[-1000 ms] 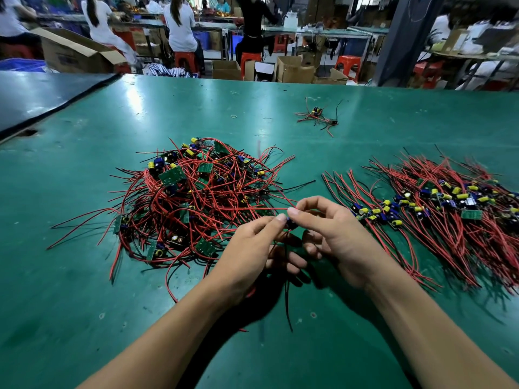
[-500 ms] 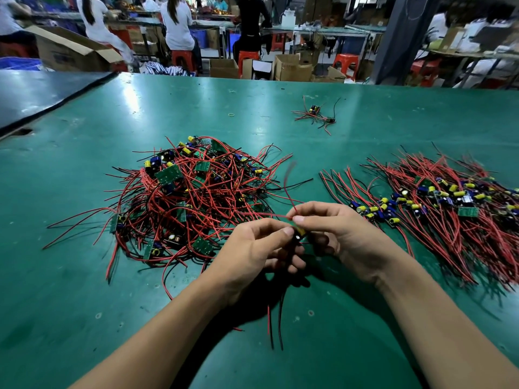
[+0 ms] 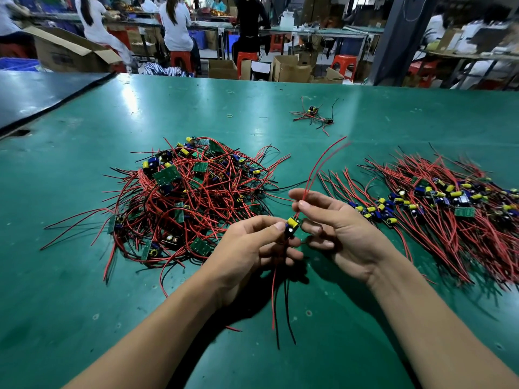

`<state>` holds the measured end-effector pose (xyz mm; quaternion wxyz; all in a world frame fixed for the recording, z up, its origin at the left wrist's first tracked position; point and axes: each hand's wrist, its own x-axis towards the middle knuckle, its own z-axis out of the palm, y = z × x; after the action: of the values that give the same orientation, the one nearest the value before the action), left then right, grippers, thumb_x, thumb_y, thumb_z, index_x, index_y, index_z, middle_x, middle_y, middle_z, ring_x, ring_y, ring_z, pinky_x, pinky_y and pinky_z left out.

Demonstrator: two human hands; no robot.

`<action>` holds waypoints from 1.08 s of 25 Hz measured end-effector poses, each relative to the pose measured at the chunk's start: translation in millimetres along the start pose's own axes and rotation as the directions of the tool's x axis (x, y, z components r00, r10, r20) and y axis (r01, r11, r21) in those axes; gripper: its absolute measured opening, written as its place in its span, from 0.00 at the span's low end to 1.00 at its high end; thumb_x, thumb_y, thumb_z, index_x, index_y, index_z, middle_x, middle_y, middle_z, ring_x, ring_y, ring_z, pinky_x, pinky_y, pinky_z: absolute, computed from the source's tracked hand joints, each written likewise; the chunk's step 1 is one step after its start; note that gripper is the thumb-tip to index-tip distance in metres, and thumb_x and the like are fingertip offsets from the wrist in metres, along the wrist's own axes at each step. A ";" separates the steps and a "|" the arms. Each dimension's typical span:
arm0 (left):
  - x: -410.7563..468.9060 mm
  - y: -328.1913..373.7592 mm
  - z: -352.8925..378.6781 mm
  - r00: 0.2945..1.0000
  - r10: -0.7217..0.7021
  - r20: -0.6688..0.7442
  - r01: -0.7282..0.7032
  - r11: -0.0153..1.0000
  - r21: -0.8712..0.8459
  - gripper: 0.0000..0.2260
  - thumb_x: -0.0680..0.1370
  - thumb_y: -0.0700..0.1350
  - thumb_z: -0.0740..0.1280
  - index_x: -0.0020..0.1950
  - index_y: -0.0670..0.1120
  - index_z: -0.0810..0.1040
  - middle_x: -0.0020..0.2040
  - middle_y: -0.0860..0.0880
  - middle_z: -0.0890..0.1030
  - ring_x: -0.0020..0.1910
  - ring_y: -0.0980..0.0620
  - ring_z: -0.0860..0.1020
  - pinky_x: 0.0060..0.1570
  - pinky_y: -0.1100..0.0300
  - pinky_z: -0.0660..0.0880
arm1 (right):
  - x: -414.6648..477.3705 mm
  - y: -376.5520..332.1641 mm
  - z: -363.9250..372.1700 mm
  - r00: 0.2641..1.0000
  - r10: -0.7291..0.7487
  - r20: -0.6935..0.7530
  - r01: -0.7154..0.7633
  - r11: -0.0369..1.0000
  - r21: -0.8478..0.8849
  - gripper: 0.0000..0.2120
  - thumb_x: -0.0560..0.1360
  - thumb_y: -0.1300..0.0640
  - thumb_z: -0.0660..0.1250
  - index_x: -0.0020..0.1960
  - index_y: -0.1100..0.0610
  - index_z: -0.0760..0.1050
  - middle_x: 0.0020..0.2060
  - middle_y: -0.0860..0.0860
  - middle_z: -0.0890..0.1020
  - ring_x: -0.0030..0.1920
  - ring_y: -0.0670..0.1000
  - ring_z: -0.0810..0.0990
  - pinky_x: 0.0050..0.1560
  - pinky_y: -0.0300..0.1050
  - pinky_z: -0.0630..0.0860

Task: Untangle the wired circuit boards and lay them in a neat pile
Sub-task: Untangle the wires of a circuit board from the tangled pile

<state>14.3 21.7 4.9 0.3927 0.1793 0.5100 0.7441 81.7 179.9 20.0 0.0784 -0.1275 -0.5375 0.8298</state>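
Observation:
A tangled heap of small green circuit boards with red and black wires (image 3: 188,197) lies left of centre on the green table (image 3: 84,318). To the right lies a combed pile of wired boards (image 3: 449,209), wires fanned out in rows. My left hand (image 3: 250,248) pinches one small wired board (image 3: 292,225) with a yellow capacitor; its red and black leads hang below. My right hand (image 3: 334,228) pinches that board's red wires just above it, and they stick up and to the right.
A few loose wired boards (image 3: 314,115) lie farther back on the table, with a small rubber band (image 3: 230,115) to their left. Beyond the table's far edge are cardboard boxes (image 3: 289,68), red stools and seated people. A dark table (image 3: 33,94) adjoins at the left.
The single board has come free of the tangled heap. Its red wires, drawn out toward the heap before, now stand up to the right from my right hand's pinch; both hands have moved apart slightly.

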 end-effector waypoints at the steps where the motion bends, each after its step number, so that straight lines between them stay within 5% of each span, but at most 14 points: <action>1: -0.1 0.2 -0.2 1.000 -0.001 0.003 0.001 1.000 -0.001 0.06 0.77 0.41 0.66 0.51 0.40 0.76 0.41 0.39 0.83 0.35 0.45 0.83 0.36 0.59 0.80 | 0.1 0.1 0.0 0.999 -0.019 -0.028 0.018 1.000 -0.010 0.10 0.68 0.59 0.71 0.49 0.55 0.84 0.39 0.48 0.81 0.25 0.41 0.68 0.19 0.31 0.60; 6: 0.2 -0.6 -2.5 1.000 -0.003 0.021 0.003 1.000 0.000 0.09 0.72 0.41 0.69 0.51 0.40 0.76 0.42 0.38 0.82 0.37 0.42 0.83 0.39 0.54 0.81 | 2.2 0.7 -1.8 0.962 -0.145 -0.231 0.115 0.984 -0.139 0.04 0.75 0.57 0.71 0.46 0.57 0.77 0.37 0.50 0.84 0.23 0.43 0.70 0.18 0.33 0.60; 11: 2.0 -3.3 -3.7 1.000 -0.001 0.027 0.000 0.999 0.035 0.06 0.72 0.40 0.72 0.45 0.42 0.77 0.45 0.37 0.83 0.42 0.38 0.84 0.40 0.52 0.82 | -1.5 -0.2 2.0 0.972 -0.154 -0.179 0.114 0.970 -0.214 0.02 0.78 0.60 0.68 0.47 0.59 0.76 0.39 0.53 0.85 0.24 0.44 0.72 0.20 0.34 0.64; 20: 0.1 -6.2 -0.8 1.000 0.010 -0.019 -0.009 0.996 0.093 0.06 0.80 0.40 0.65 0.47 0.38 0.79 0.41 0.36 0.83 0.35 0.42 0.83 0.37 0.53 0.82 | -10.1 2.0 5.7 0.998 -0.057 0.038 0.066 0.939 -0.338 0.12 0.72 0.54 0.73 0.52 0.58 0.83 0.37 0.52 0.80 0.27 0.46 0.70 0.26 0.36 0.65; 23: -1.0 -4.7 -1.7 1.000 0.014 0.013 -0.016 0.991 0.135 0.05 0.80 0.39 0.65 0.48 0.39 0.79 0.41 0.37 0.84 0.37 0.42 0.84 0.40 0.53 0.82 | -8.1 5.1 4.1 0.991 -0.124 -0.053 0.087 0.885 -0.458 0.10 0.75 0.56 0.73 0.49 0.64 0.82 0.31 0.53 0.76 0.25 0.46 0.68 0.25 0.38 0.62; 27: -0.8 -3.8 -0.7 1.000 0.006 0.011 -0.008 0.989 0.148 0.04 0.78 0.37 0.66 0.47 0.39 0.80 0.41 0.38 0.84 0.36 0.43 0.84 0.39 0.54 0.82 | -2.2 5.1 4.6 0.984 -0.057 -0.171 0.003 0.954 -0.301 0.07 0.79 0.58 0.69 0.44 0.61 0.79 0.32 0.50 0.80 0.23 0.45 0.69 0.21 0.35 0.62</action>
<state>15.8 21.2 1.3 0.3784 0.2135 0.5610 0.7046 82.4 173.1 17.5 0.1185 -0.2031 -0.6499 0.7227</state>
